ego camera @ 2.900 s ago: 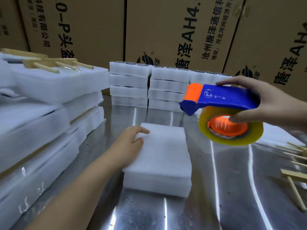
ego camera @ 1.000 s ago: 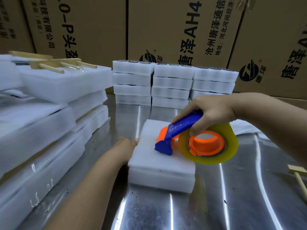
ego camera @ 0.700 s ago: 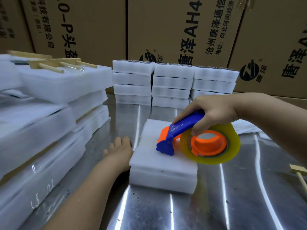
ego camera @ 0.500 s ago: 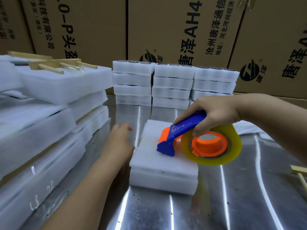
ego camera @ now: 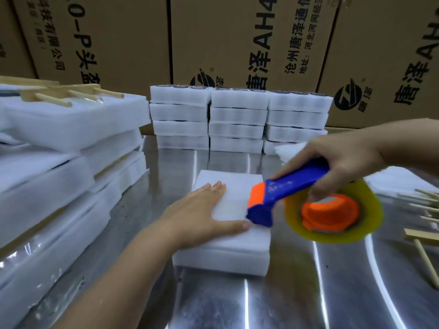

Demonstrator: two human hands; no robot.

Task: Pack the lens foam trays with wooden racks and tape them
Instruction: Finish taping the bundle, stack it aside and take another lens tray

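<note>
Right grip (ego camera: 342,160) is clamped round the blue handle of the tape dispenser (ego camera: 285,188), whose nose touches the top of the foam tray pack (ego camera: 225,260). Left grip (ego camera: 202,217) lies flat, fingers straight, pressing on that pack's top. The pack sits mid-bench (ego camera: 237,305); foam tray stacks (ego camera: 237,115) stand behind, and wooden racks (ego camera: 425,243) lie at the right.

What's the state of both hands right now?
Left hand: open, fingers straight, flat on the foam tray stack.
Right hand: closed, gripping the tape dispenser by its blue handle.

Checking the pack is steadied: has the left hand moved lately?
Yes. The left hand went right, from beside the foam pack onto its top.
</note>
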